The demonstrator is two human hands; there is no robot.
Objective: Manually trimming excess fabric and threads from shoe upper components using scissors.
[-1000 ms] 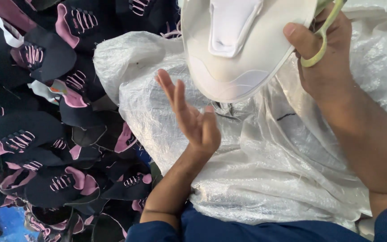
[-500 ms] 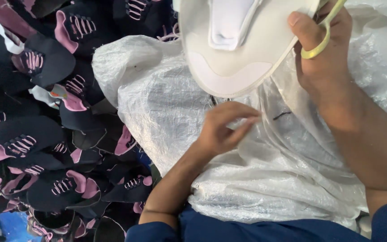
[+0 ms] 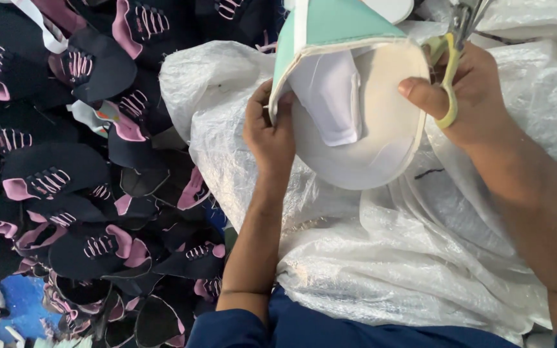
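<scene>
Both hands (image 3: 270,132) (image 3: 469,103) pinch shoe upper (image 3: 362,122) edges

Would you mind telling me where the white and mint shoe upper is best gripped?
By its two side edges, as now: left hand pinches the mint edge of the shoe upper, right hand thumbs the opposite rim. It is a floppy shell, so opposed grips hold it open.

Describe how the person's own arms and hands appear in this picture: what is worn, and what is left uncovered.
Both forearms are bare, with dark blue sleeves pushed up near the elbows. The left hand and right hand wear no gloves. No rings, watch or bracelets show.
</scene>
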